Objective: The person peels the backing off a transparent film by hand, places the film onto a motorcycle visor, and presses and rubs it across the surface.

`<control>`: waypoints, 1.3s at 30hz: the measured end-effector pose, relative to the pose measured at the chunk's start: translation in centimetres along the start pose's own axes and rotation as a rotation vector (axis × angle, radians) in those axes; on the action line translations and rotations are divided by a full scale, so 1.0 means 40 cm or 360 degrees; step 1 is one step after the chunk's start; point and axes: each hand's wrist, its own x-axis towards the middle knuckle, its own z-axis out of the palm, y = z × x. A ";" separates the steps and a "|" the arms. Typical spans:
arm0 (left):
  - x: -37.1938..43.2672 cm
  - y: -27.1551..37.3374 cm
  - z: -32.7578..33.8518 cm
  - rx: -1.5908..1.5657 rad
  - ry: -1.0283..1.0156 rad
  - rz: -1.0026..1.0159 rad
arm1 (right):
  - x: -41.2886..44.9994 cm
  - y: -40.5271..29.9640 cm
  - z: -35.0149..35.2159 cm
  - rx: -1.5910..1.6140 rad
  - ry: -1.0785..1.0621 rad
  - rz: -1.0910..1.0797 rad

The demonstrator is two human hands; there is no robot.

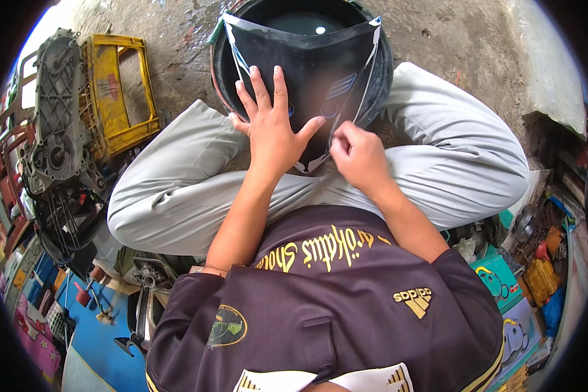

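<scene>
A glossy black curved panel with white edges (pixel 313 63), clear enough in parts to look like a windshield, lies across the mouth of a black round tub (pixel 379 93) between the person's crossed legs. My left hand (pixel 274 112) rests spread on the left part of the panel, fingers apart. At the panel's lower right edge is my right hand (pixel 355 147), its fingers curled; a thin clear strip or film edge runs up from them, and whether they pinch it is hard to tell. Water with a bright reflection shows at the tub's far side.
A yellow metal frame (pixel 122 93) and a grey engine casing (pixel 56 108) stand at the left. Wet concrete floor (pixel 186 34) lies beyond the legs, with a pale slab (pixel 549 73) at the right. Assorted parts and a teal box (pixel 500 279) lie at the lower right.
</scene>
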 end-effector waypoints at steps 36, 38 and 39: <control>-0.001 0.005 -0.010 -0.0012 -0.0001 0.0005 | -0.019 -0.028 -0.034 -0.0384 -0.0076 -0.0285; -0.002 0.004 -0.008 -0.0016 0.0005 0.0009 | -0.003 -0.022 -0.032 -0.0373 0.0052 -0.0304; -0.001 0.006 -0.008 -0.0016 0.0012 0.0018 | 0.004 -0.018 -0.031 -0.0361 0.0183 -0.0322</control>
